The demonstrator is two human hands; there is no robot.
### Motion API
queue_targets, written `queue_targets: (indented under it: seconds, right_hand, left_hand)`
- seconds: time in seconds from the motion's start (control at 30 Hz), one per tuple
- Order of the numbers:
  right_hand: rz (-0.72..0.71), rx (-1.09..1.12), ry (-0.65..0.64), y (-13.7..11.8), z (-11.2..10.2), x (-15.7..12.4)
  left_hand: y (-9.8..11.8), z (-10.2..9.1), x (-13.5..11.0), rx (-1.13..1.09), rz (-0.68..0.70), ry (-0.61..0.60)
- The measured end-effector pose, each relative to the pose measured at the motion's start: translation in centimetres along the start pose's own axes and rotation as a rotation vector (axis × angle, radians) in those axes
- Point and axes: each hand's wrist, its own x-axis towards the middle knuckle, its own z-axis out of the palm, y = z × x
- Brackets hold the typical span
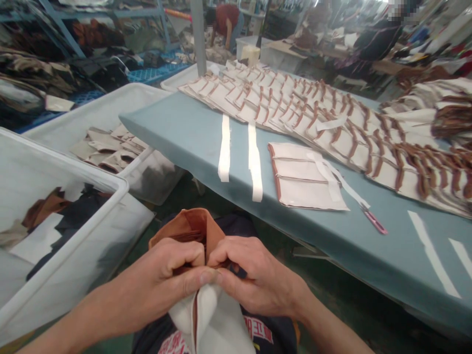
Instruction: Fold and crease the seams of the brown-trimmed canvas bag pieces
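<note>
Over my lap I hold a cream and brown sewn fabric piece, perhaps a bag part. Its brown side stands up in a curve beyond my fingers, with folded brown layers inside. My left hand pinches the piece from the left, thumb on top. Opposite it, my right hand grips the same seam, and both thumb tips meet at the middle. Below the thumbs the cream part splits along a dark brown gap. Fingertips under the fold are hidden.
A blue-green table carries overlapping rows of cream and brown pieces, a separate stack of panels, white tape strips and pink thread snips. White bins with fabric stand left. A person bends over farther back.
</note>
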Motion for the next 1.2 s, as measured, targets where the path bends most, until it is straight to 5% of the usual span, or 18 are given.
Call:
queue_targets:
  seconds: [0.1,0.23,0.4,0.57,0.77,0.93,1.07,1.2]
  right_hand:
    - [0.019,-0.052,-0.053,-0.1,0.0,-0.2]
    - [0.056,0.018,-0.079,-0.2,0.3,0.2]
    - [0.031,0.067,0.01,0.1,1.0,1.6]
    - [-0.035,-0.032,0.131,1.3,2.1,2.7]
    - [0.063,0.372,0.23,1.5,3.7,2.9]
    - [0.064,0.446,0.289,1.9,4.4,3.4]
    - [0.015,0.404,0.277,3.4,4.1,3.0]
    - [-0.041,0.303,0.335,3.5,2.2,2.1]
  left_hand:
    - [-0.7,-0.2,-0.2,0.06,0.015,-0.026]
    - [-0.9,-0.1,-1.1,0.229,0.166,0.087]
    - [0.3,0.2,-2.0,0.267,0.278,0.182]
    - [2.6,0.9,-1.3,0.02,0.283,0.185]
    - [4.0,2.7,0.6,-0.324,0.296,0.21]
    - [3.3,4.0,1.4,-0.528,0.366,0.317]
    - [2.6,3.4,0.8,-0.429,0.323,0.239]
    - [1.8,2.3,-0.3,-0.159,0.264,0.318]
